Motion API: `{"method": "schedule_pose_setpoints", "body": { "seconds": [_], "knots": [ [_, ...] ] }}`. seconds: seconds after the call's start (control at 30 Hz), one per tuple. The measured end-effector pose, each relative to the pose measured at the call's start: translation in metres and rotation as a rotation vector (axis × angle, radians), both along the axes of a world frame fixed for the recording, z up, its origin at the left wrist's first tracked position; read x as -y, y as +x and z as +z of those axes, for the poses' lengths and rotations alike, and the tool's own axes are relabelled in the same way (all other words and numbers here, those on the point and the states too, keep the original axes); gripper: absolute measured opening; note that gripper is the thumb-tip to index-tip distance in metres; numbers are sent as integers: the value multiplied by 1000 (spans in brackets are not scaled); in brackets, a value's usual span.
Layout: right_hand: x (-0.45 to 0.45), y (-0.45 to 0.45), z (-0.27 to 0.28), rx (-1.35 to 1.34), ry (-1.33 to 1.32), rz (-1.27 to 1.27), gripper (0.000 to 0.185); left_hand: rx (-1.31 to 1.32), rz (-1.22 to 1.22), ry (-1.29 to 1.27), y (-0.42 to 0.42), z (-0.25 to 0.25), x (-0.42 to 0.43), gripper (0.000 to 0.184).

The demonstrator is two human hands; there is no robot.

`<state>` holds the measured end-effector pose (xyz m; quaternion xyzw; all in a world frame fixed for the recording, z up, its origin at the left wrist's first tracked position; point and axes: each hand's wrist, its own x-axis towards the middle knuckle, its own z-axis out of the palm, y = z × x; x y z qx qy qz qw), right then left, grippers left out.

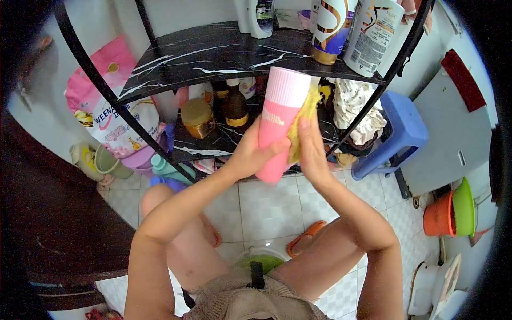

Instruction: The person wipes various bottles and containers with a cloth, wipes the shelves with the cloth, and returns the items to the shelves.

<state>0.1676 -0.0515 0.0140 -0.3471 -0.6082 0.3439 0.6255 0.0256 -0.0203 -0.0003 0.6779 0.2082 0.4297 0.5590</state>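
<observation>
A pink ribbed bottle with a paler pink top (282, 101) is held up, slightly tilted, in front of the shelves. My left hand (256, 149) is wrapped round its lower left side. My right hand (313, 146) presses a yellow cloth (304, 120) against the bottle's right side. Behind the hands, on the lower black shelf (186, 152), are a jar with a golden lid (198, 117) and a dark brown bottle (235, 104).
White and blue bottles (330, 32) stand on the upper black shelf (186, 53). Crumpled white cloth (357, 109) lies at the lower shelf's right. A blue stool (397, 128) and an orange bucket (440, 214) are on the right, a detergent bag (125, 114) on the left.
</observation>
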Motion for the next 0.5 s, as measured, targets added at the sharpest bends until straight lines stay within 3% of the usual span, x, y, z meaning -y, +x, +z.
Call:
{"method": "schedule_pose_setpoints", "body": {
  "seconds": [0.13,0.23,0.37,0.4,0.5],
  "knots": [
    [13,-8,-11,370,101,-164,59,74,117,44,0,-2,-5,52],
    [15,-7,-9,473,100,-239,63,73,141,86,-1,1,-3,53],
    [11,0,9,458,137,-366,60,21,95,79,-1,11,9,55],
    [0,7,1,448,172,-390,59,-42,71,56,-2,8,9,63],
    [-14,17,-3,451,237,-447,57,51,-45,1,0,15,18,71]
  ]
}}
